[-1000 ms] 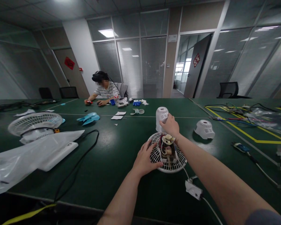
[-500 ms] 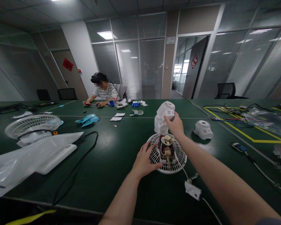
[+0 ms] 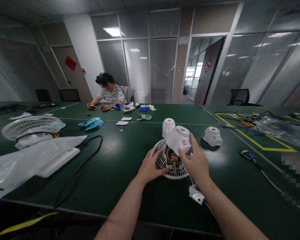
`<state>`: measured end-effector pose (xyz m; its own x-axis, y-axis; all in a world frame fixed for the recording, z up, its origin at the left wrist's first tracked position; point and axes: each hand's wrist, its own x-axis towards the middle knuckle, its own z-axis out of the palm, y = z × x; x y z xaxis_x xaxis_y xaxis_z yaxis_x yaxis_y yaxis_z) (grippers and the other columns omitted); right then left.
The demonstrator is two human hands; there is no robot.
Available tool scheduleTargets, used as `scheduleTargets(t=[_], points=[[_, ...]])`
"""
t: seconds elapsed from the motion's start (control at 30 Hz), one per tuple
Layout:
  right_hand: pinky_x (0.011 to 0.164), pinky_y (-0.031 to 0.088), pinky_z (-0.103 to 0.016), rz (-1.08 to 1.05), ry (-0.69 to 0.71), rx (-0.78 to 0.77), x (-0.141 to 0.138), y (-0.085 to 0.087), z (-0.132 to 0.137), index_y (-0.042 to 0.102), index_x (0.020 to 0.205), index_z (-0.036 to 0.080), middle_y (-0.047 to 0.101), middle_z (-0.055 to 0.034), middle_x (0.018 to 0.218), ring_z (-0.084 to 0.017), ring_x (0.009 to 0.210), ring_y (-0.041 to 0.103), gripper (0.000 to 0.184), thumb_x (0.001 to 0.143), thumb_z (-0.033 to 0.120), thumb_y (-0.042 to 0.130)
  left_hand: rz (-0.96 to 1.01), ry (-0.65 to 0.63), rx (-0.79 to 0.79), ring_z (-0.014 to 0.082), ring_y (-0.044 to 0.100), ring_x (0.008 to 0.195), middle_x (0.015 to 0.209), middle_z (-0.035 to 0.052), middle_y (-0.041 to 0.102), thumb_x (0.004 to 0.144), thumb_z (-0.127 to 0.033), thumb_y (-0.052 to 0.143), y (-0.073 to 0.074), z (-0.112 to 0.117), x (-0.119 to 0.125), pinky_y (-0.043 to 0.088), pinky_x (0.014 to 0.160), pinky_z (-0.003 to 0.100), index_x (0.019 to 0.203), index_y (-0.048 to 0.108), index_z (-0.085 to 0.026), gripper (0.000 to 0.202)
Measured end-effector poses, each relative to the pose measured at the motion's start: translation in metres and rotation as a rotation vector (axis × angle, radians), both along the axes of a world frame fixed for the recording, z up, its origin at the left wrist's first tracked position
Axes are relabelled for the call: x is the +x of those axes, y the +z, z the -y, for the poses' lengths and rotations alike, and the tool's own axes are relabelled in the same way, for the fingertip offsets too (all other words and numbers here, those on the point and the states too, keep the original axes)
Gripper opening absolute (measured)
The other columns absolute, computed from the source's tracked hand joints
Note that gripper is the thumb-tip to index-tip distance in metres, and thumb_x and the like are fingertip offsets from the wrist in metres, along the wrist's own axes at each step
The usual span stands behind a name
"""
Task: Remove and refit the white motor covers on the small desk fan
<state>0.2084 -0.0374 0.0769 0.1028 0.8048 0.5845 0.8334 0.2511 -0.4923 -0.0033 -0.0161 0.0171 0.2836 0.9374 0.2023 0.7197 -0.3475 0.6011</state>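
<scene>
A white fan grille [image 3: 162, 162] lies flat on the green table [image 3: 130, 146] with an exposed motor [image 3: 173, 159] standing at its centre. My left hand [image 3: 149, 166] rests on the grille's left rim, fingers curled over it. My right hand [image 3: 196, 162] holds a white vented motor cover [image 3: 180, 140] tilted just above the motor. Behind it stands a second white cover [image 3: 168, 126], and a third [image 3: 212, 136] lies to the right.
A white switch box [image 3: 196, 195] on a cord lies near my right wrist. At left are a plastic bag [image 3: 22, 160], a fan base, a black cable [image 3: 77, 170] and another grille [image 3: 31, 125]. Blue blades [image 3: 92, 122] and papers lie farther back. A person sits at the far side.
My right hand lifted a white cover off the stack behind the grille and carried it toward me, over the motor. The left hand stayed on the grille's rim.
</scene>
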Motion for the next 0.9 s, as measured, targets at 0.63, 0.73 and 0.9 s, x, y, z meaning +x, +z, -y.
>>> scheduleTargets(t=[0.63, 0.73, 0.9], points=[[0.077, 0.042, -0.038, 0.523, -0.045, -0.035, -0.013, -0.001, 0.02, 0.013, 0.153, 0.026, 0.063, -0.0116, 0.106, -0.027, 0.091, 0.058, 0.08, 0.087, 0.06, 0.043, 0.039, -0.014, 0.116, 0.0333, 0.03, 0.136, 0.147, 0.0081, 0.032, 0.064, -0.055, 0.076, -0.013, -0.005, 0.0, 0.032, 0.11, 0.053, 0.139, 0.042, -0.033, 0.085], [0.076, 0.043, -0.038, 0.54, -0.03, -0.054, -0.015, 0.0, 0.022, 0.015, 0.152, 0.026, 0.064, -0.0113, 0.105, -0.027, 0.089, 0.059, 0.079, 0.087, 0.06, 0.044, 0.05, -0.023, 0.141, 0.0327, 0.031, 0.135, 0.146, 0.0079, 0.033, 0.065, -0.054, 0.076, -0.015, -0.006, 0.0, 0.033, 0.109, 0.052, 0.138, 0.043, -0.033, 0.083], [0.077, 0.044, -0.039, 0.543, -0.022, -0.095, -0.016, -0.002, 0.021, 0.019, 0.151, 0.025, 0.064, -0.0126, 0.107, -0.028, 0.091, 0.061, 0.078, 0.087, 0.062, 0.043, 0.049, -0.016, 0.15, 0.0326, 0.03, 0.136, 0.146, 0.0065, 0.033, 0.065, -0.052, 0.077, -0.016, -0.006, -0.001, 0.033, 0.11, 0.052, 0.138, 0.043, -0.034, 0.082]])
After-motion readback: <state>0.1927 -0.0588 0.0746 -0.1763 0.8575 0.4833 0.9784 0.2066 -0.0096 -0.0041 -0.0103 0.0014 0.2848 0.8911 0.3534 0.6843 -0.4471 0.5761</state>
